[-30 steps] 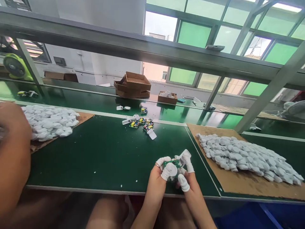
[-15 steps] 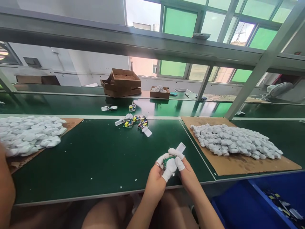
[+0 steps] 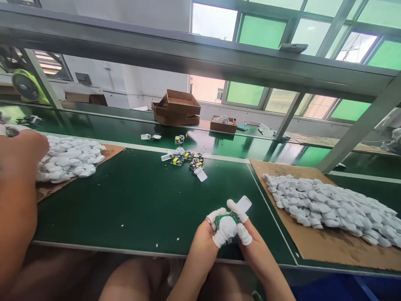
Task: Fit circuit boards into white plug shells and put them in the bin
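Note:
In front of me, over the near edge of the bench, both my hands wear white finger covers. My left hand point(image 3: 221, 229) is closed around a green circuit board point(image 3: 233, 216), its thumb lying across the board. My right hand point(image 3: 240, 221) grips the same board from the right side. A flat white plastic piece point(image 3: 244, 204) sticks out beyond the right fingers; whether it is attached to the board is hidden. Farther up the bench lies a small cluster of circuit boards point(image 3: 178, 160) with yellow parts, along with a white plastic piece point(image 3: 201, 174).
White plastic pieces are heaped on cardboard at right point(image 3: 319, 196) and left point(image 3: 73, 156). Another person's arm point(image 3: 19, 179) reaches over the left heap. Brown cardboard trays point(image 3: 178, 106) stand at the back under a metal shelf point(image 3: 188, 54). A blue bin point(image 3: 338, 287) sits lower right.
My view has swung left, so the bench items appear farther right. The other person's hand now shows at the left heap. My hands still hold the board, with more of the white piece visible.

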{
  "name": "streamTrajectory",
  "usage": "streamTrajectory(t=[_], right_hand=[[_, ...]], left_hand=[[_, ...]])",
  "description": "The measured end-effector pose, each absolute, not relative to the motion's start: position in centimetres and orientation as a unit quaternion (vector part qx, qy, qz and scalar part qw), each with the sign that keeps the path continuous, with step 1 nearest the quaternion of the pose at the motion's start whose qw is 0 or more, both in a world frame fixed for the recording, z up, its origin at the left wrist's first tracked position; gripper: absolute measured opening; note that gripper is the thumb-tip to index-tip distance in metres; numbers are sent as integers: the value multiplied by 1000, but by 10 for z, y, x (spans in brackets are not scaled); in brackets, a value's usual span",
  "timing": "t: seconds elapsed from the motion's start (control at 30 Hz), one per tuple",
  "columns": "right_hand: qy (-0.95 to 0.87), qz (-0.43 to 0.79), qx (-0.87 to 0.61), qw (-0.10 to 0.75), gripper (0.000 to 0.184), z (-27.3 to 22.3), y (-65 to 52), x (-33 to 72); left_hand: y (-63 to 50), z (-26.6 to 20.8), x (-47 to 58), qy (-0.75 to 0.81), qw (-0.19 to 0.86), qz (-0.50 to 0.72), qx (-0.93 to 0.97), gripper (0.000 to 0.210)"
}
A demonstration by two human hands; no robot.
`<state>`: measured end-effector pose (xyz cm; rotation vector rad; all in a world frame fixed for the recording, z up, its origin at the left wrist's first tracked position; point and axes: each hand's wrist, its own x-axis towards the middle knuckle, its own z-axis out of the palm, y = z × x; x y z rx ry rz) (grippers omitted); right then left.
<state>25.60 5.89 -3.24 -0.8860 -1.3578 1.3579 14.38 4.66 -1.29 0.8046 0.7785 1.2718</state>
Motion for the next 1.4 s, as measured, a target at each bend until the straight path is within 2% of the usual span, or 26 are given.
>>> streamTrajectory(t=[0.1, 0.33, 0.47, 0.57, 0.67, 0.7, 0.73, 0.8, 0.87, 0.93, 1.03, 1.13, 1.2, 1.23, 1.3, 1.4], right_hand=[[-548, 537, -386, 512, 44, -33, 59, 254], [-500, 570, -367, 539, 42, -33, 59, 253], [-555, 575, -383, 464, 44, -29, 45, 271], [-640, 469, -453, 406, 43, -20, 35, 296], [-677, 309, -501, 441, 38, -2, 45, 325], [-692, 226, -537, 427, 36, 6, 54, 335], [-704, 134, -582, 384, 34, 14, 65, 344], [-707, -38, -670, 225, 30, 30, 92, 359], [-694, -111, -699, 128, 28, 43, 120, 370], [-696, -133, -699, 96, 26, 50, 145, 376], [-693, -158, -702, 50, 26, 53, 173, 378], [-684, -151, -714, 4, 23, 49, 192, 372], [-682, -133, -718, -21, 23, 45, 201, 367], [-681, -125, -721, -30, 23, 44, 203, 364], [-675, -116, -727, -38, 22, 41, 206, 358], [-669, -115, -734, -30, 20, 43, 204, 354]], left_hand=[[46, -14, 147, 370, 645, 561, 365, 49], [45, -18, 150, 390, 615, 548, 411, 37], [47, -15, 142, 359, 659, 568, 337, 48], [49, -16, 132, 253, 724, 582, 270, 42], [51, -20, 125, 169, 767, 592, 183, 36], [51, -22, 123, 167, 768, 598, 153, 37], [52, -22, 123, 173, 766, 606, 124, 39], [53, -20, 123, 182, 771, 604, 84, 39], [54, -15, 124, 176, 787, 587, 71, 39], [53, -9, 124, 199, 785, 581, 80, 37], [54, -5, 122, 323, 710, 591, 206, 41], [57, -6, 120, 480, 509, 576, 422, 53], [58, -7, 120, 555, 364, 552, 504, 57], [58, -7, 120, 573, 324, 539, 526, 59], [57, -8, 120, 580, 302, 527, 542, 56], [56, -10, 119, 567, 294, 533, 555, 39]])
